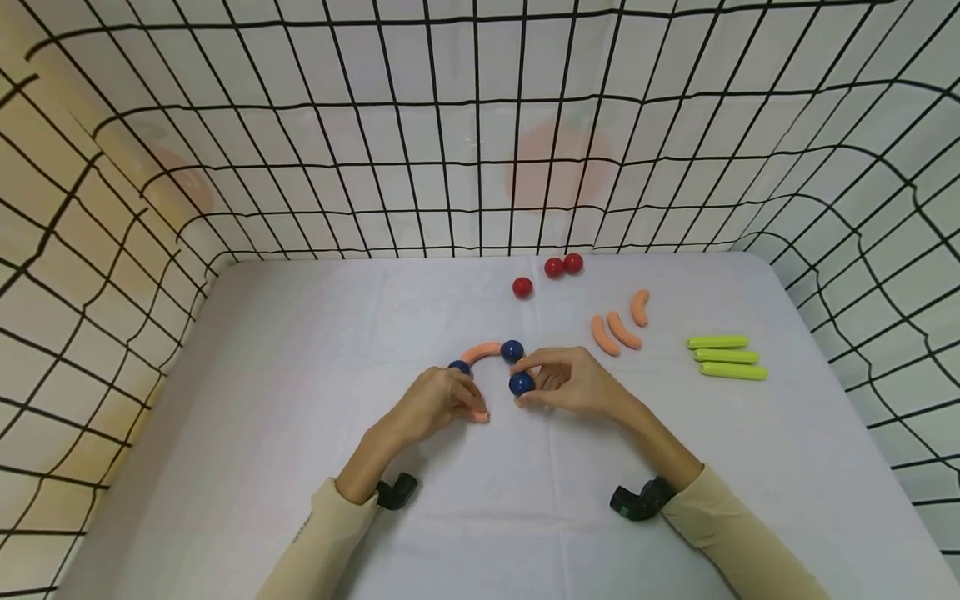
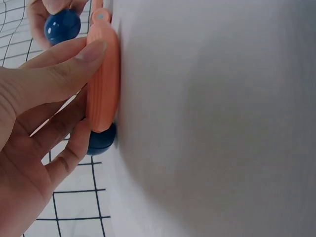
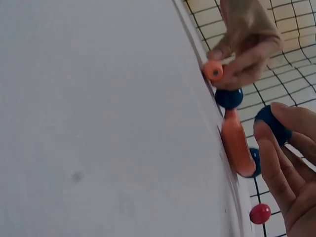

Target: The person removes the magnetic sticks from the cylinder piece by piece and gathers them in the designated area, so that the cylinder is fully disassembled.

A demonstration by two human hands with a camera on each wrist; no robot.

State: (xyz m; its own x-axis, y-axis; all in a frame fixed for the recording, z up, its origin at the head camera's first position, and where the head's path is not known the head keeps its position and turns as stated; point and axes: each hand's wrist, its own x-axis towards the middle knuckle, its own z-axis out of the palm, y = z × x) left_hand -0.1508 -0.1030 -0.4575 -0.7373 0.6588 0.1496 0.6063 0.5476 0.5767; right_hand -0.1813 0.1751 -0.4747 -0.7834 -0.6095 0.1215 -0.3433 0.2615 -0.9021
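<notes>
My left hand (image 1: 435, 402) pinches a curved orange stick (image 2: 104, 81) between thumb and fingers, just above the white table. One end of this stick meets a blue ball (image 3: 228, 98). From that ball another curved orange stick (image 1: 481, 352) arcs across the table to a second blue ball (image 1: 512, 351). My right hand (image 1: 573, 379) holds a third blue ball (image 3: 272, 126) between thumb and fingertips, close to the second one. Its fingers partly hide what lies between those two balls, so I cannot tell whether they are joined.
Behind the hands lie three red balls (image 1: 522, 287). Three loose curved orange sticks (image 1: 624, 330) are to the right, with three straight yellow-green sticks (image 1: 726, 357) beyond them. Black wire mesh (image 1: 450, 133) stands along the table's back and sides.
</notes>
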